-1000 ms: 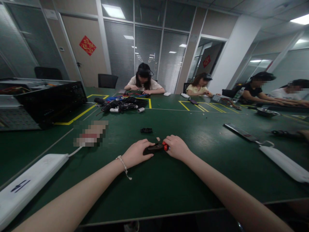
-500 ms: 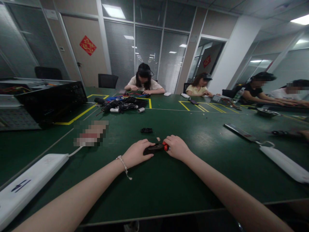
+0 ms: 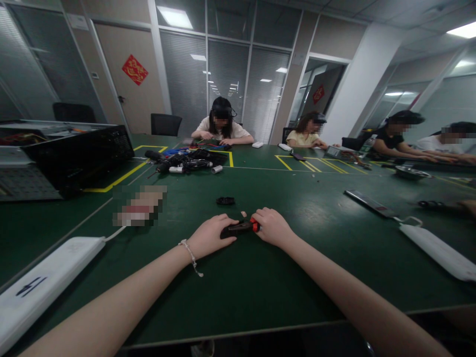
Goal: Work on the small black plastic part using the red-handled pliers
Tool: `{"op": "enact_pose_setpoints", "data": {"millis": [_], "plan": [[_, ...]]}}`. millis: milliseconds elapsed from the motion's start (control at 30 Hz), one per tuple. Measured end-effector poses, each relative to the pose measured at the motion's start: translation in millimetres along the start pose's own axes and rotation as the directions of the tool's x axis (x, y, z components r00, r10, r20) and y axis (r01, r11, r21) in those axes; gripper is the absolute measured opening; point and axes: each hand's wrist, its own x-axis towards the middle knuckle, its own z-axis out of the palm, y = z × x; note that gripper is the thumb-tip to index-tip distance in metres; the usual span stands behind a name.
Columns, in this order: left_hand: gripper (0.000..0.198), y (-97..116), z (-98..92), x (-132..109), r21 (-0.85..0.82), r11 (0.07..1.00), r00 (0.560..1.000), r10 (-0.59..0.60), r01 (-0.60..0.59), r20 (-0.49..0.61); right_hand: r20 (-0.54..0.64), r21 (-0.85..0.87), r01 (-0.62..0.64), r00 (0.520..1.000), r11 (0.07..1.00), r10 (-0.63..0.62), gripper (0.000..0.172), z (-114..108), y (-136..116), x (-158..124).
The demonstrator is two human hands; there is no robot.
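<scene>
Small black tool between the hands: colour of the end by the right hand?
Red: the black tool has a red tip by the right hand; head view.

Black-and-red tool (image 3: pixel 240 228), green table (image 3: pixel 260 287)

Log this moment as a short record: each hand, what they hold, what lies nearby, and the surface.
left hand: closed over the dark end of the black-and-red tool, low on the table
right hand: gripping the tool's red end
just beyond the hands: small black part; tiny pale piece
surface: green table
sides: white power strip at left; second power strip at right
farther back: pile of tools
</scene>
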Motion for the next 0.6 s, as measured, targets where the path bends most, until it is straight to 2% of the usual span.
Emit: {"op": "enact_pose_setpoints", "data": {"millis": [600], "plan": [[0.039, -0.3, -0.1, -0.6, 0.006, 1.0, 1.0, -0.004, 0.004, -0.003, 0.004, 0.029, 0.018, 1.0, 0.999, -0.018, 0.016, 0.1, -0.1, -0.3]]}}
